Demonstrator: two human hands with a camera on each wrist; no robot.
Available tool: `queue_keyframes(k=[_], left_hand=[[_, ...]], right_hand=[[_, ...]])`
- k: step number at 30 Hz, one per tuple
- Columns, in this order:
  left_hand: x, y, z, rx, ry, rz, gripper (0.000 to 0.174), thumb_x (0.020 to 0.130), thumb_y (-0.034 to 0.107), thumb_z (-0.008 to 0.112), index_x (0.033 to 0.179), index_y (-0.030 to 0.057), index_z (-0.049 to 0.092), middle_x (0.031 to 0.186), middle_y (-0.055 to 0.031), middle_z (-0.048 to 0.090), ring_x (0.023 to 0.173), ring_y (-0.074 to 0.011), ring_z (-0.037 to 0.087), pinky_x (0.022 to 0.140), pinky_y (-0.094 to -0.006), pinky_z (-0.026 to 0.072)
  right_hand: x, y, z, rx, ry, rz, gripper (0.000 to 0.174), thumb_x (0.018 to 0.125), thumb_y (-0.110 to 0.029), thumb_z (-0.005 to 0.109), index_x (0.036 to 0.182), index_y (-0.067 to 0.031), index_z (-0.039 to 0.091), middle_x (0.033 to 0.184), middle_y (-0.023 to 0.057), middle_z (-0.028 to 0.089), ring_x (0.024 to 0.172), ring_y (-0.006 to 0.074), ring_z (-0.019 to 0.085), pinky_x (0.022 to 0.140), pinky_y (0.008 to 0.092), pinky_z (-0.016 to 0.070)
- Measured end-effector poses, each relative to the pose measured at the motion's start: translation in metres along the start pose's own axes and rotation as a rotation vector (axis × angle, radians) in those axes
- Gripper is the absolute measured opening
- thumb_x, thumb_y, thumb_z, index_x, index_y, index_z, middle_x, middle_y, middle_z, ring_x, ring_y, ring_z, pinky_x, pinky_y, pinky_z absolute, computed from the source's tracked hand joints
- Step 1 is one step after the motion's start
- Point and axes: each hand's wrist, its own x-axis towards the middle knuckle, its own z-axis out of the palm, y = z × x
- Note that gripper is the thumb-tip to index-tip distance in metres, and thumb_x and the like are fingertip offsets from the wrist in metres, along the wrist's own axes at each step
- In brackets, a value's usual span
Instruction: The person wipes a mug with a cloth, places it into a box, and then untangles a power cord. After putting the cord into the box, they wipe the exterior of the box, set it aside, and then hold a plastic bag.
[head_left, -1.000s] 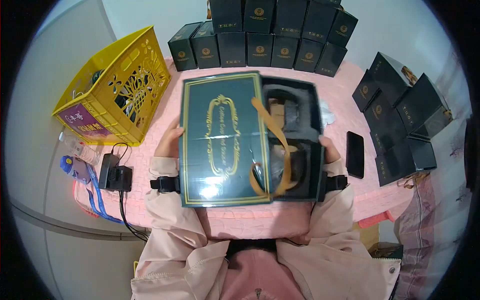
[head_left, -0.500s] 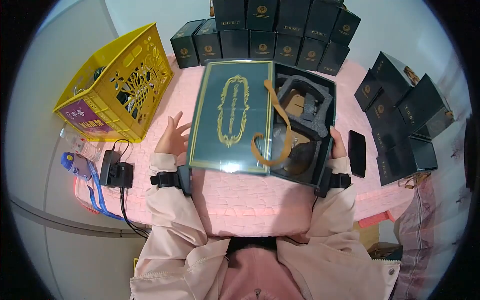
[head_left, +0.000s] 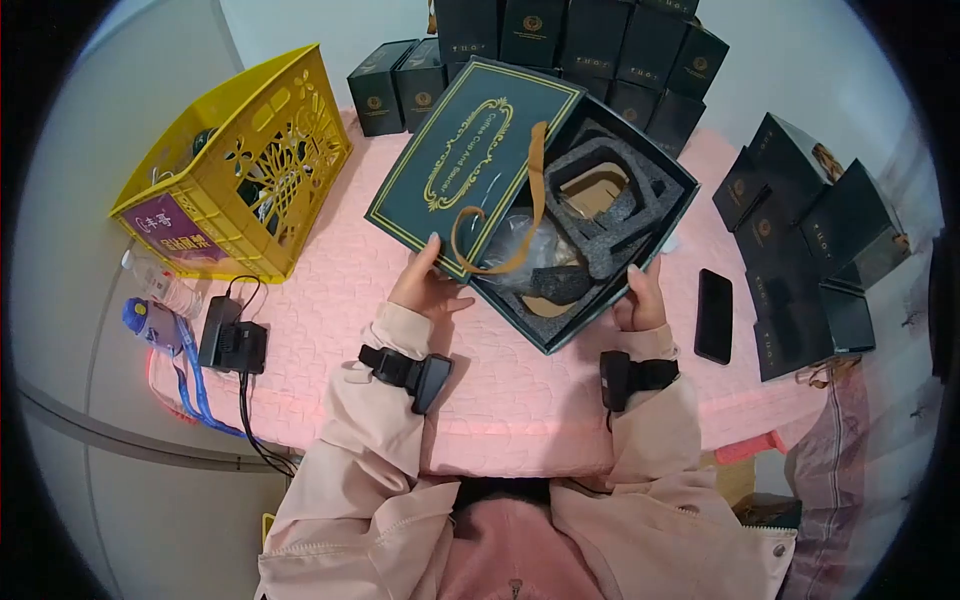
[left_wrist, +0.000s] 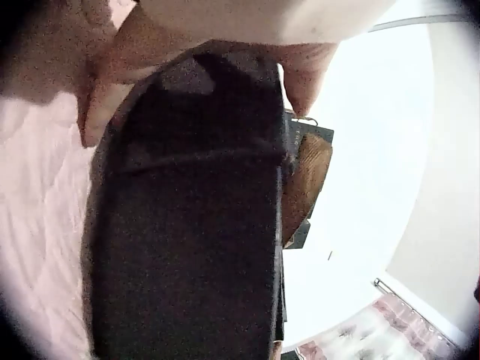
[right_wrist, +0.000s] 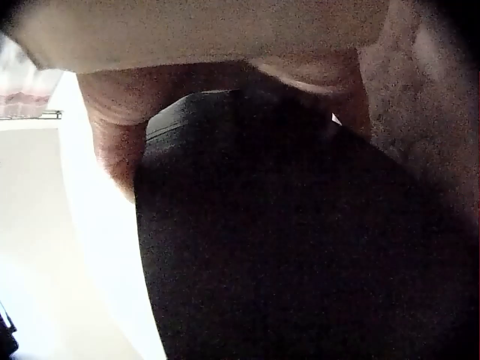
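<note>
Both hands hold a dark green gift box (head_left: 625,285) above the table, turned at an angle. Its lid (head_left: 400,200), lettered "Coffee Cup And Saucer" in gold, is folded out to the left, and a tan ribbon (head_left: 538,190) crosses the hinge side. Inside lies a grey foam insert (head_left: 605,250) with brown cardboard in its cut-outs; clear plastic wrap (head_left: 520,245) shows at the left. My left hand (head_left: 428,288) grips the near edge by the lid, thumb on top. With its thumb over the rim, my right hand (head_left: 641,300) grips the near right side. Dark box walls fill both wrist views.
Several similar dark boxes (head_left: 600,45) stand stacked at the back, others (head_left: 770,240) at the right. A phone (head_left: 713,315) lies right of my right hand. At the left are a yellow crate (head_left: 240,180), bottles (head_left: 155,330) and a black adapter (head_left: 240,345) with cables.
The box has turned clockwise and moved farther away. My left hand came off its left side, fingers spread, and now grips the near edge; my right hand has stayed on the box.
</note>
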Motion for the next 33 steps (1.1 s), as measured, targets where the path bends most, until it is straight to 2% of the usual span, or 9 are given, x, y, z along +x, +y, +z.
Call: queue_keyframes(k=[5, 8, 9, 11, 16, 19, 24, 28, 33], left_hand=[[0.003, 0.0, 0.006, -0.057, 0.025, 0.136, 0.038, 0.081, 0.028, 0.053, 0.113, 0.0127, 0.037, 0.09, -0.005, 0.054, 0.081, -0.0169, 0.057, 0.061, -0.0323, 0.0495], [0.005, 0.0, 0.016, -0.094, 0.182, 0.563, 0.041, 0.079, 0.018, 0.056, 0.114, 0.009, 0.036, 0.093, -0.0061, 0.054, 0.078, -0.0171, 0.057, 0.056, -0.0318, 0.0494], [0.006, 0.003, 0.016, -0.093, 0.186, 0.56, 0.041, 0.079, 0.018, 0.056, 0.114, 0.009, 0.036, 0.093, -0.0061, 0.054, 0.078, -0.0171, 0.057, 0.056, -0.0318, 0.0494], [0.007, 0.016, 0.013, 0.262, 0.379, 0.962, 0.045, 0.077, 0.013, 0.058, 0.115, 0.0065, 0.035, 0.095, -0.0094, 0.053, 0.073, -0.0172, 0.056, 0.055, -0.0297, 0.0486], [-0.008, 0.062, 0.001, 0.298, 0.541, 0.858, 0.054, 0.075, 0.024, 0.062, 0.118, 0.0081, 0.032, 0.097, -0.0137, 0.052, 0.073, -0.0192, 0.055, 0.058, -0.0293, 0.0484], [0.009, 0.079, -0.022, 0.029, 0.263, 0.336, 0.063, 0.073, 0.036, 0.062, 0.12, 0.0093, 0.03, 0.098, -0.018, 0.05, 0.076, -0.0229, 0.055, 0.06, -0.034, 0.0485], [0.042, 0.081, 0.009, 0.13, 0.441, 0.174, 0.064, 0.072, 0.044, 0.06, 0.117, 0.0071, 0.034, 0.102, -0.0187, 0.048, 0.076, -0.0263, 0.055, 0.061, -0.0399, 0.0482], [0.099, 0.086, 0.008, 0.007, 0.428, 0.095, 0.066, 0.071, 0.044, 0.06, 0.12, 0.0082, 0.034, 0.115, -0.0189, 0.042, 0.096, -0.0318, 0.049, 0.079, -0.0477, 0.0419], [0.102, 0.059, 0.016, 0.877, 0.652, 0.912, 0.056, 0.072, 0.032, 0.061, 0.118, 0.0081, 0.04, 0.113, -0.019, 0.042, 0.098, -0.0313, 0.047, 0.084, -0.0385, 0.0386]], right_hand=[[-0.002, -0.008, -0.003, 0.127, -0.11, 0.166, 0.069, 0.077, -0.015, 0.051, 0.132, -0.0131, 0.01, 0.124, 0.0085, 0.031, 0.108, 0.0244, 0.04, 0.086, 0.036, 0.0397], [-0.003, 0.001, 0.001, 0.01, 0.006, 0.21, 0.053, 0.081, -0.021, 0.048, 0.127, -0.0089, 0.023, 0.111, 0.0082, 0.047, 0.089, 0.0177, 0.055, 0.064, 0.0275, 0.0501], [-0.002, 0.002, -0.003, 0.011, 0.009, 0.214, 0.053, 0.081, -0.021, 0.048, 0.127, -0.0089, 0.023, 0.111, 0.0082, 0.047, 0.089, 0.0177, 0.055, 0.064, 0.0275, 0.0501], [0.003, 0.004, -0.016, 0.003, 0.035, 0.24, 0.049, 0.082, -0.024, 0.049, 0.124, -0.0103, 0.029, 0.105, 0.0065, 0.051, 0.084, 0.0167, 0.057, 0.062, 0.0266, 0.0498], [0.004, -0.003, -0.013, -0.009, 0.153, 0.233, 0.041, 0.082, -0.03, 0.049, 0.117, -0.011, 0.039, 0.096, 0.0034, 0.056, 0.074, 0.0154, 0.058, 0.054, 0.0239, 0.0478], [0.004, -0.005, -0.015, 0.074, 0.224, 0.187, 0.039, 0.083, -0.031, 0.048, 0.115, -0.0108, 0.041, 0.096, 0.0034, 0.057, 0.074, 0.0155, 0.058, 0.056, 0.0244, 0.0473], [0.004, -0.013, -0.028, 0.179, 0.407, 0.182, 0.039, 0.082, -0.035, 0.049, 0.112, -0.0105, 0.044, 0.093, 0.003, 0.058, 0.078, 0.0159, 0.057, 0.065, 0.0257, 0.0462], [0.0, -0.003, -0.021, 0.258, 0.349, 0.178, 0.041, 0.081, -0.037, 0.051, 0.111, -0.0101, 0.045, 0.096, 0.0041, 0.057, 0.084, 0.0162, 0.055, 0.071, 0.028, 0.0449], [0.001, 0.01, -0.02, 0.067, 0.301, 0.154, 0.042, 0.081, -0.033, 0.052, 0.114, -0.0096, 0.042, 0.104, 0.0051, 0.052, 0.088, 0.0162, 0.053, 0.071, 0.0287, 0.0449]])
